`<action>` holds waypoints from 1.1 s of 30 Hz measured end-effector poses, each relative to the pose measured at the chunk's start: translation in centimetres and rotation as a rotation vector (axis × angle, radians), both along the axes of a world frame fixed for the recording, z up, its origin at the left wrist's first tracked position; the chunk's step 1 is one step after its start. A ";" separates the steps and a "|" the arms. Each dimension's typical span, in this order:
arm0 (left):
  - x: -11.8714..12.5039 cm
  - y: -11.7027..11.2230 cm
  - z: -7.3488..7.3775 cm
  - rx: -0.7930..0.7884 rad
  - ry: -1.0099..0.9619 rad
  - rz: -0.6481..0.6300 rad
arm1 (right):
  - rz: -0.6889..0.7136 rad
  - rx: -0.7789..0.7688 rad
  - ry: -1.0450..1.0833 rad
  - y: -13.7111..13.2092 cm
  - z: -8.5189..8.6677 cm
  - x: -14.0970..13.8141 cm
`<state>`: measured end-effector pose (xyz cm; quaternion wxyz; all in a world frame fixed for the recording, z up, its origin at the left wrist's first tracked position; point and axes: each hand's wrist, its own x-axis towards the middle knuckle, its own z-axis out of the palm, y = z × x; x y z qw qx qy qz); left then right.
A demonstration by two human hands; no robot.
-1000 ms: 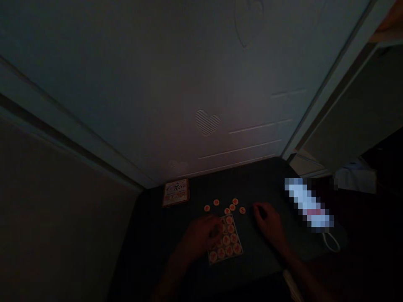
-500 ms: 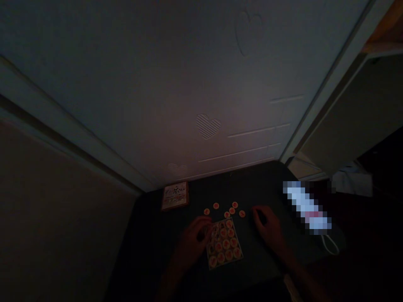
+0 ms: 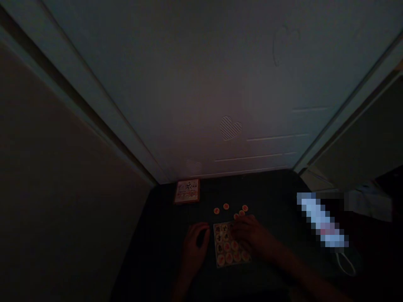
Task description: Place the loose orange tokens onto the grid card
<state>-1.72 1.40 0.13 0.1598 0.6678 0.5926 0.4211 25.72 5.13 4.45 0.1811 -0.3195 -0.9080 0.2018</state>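
R hand [image 3: 251, 238] over token board [image 3: 226, 253]

Hands: two, left hand [image 3: 193, 247] and right hand [image 3: 248, 237].
Small round pale discs with red marks [image 3: 226, 206], loose on the dark table [image 3: 277, 197]: five that I can make out.
Pale square grid board [image 3: 217, 250]: one; discs on it partly covered, uncounted.
Red-framed square card [image 3: 187, 191]: one.

A small square board [image 3: 224, 247] lay flat on the dark table, turned slightly askew, just beside the left hand [image 3: 194, 245]. The right hand [image 3: 252, 237] covered its far right corner. Pale round pieces [image 3: 228, 258] with red or dark marks sat in its grid. A few loose pieces [image 3: 226, 206] lay scattered just beyond the right hand's fingers.
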 end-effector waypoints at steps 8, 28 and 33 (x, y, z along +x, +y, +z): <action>0.0 0.1 -0.2 -0.002 0.012 -0.007 | -0.027 0.050 -0.068 -0.2 -0.4 -0.2; -0.1 0.2 -0.2 0.030 0.036 -0.009 | -0.083 0.110 -0.040 -1.9 -1.6 0.4; 0.4 -0.6 0.6 0.045 0.070 -0.044 | -0.080 0.131 -0.023 -2.5 -1.2 0.3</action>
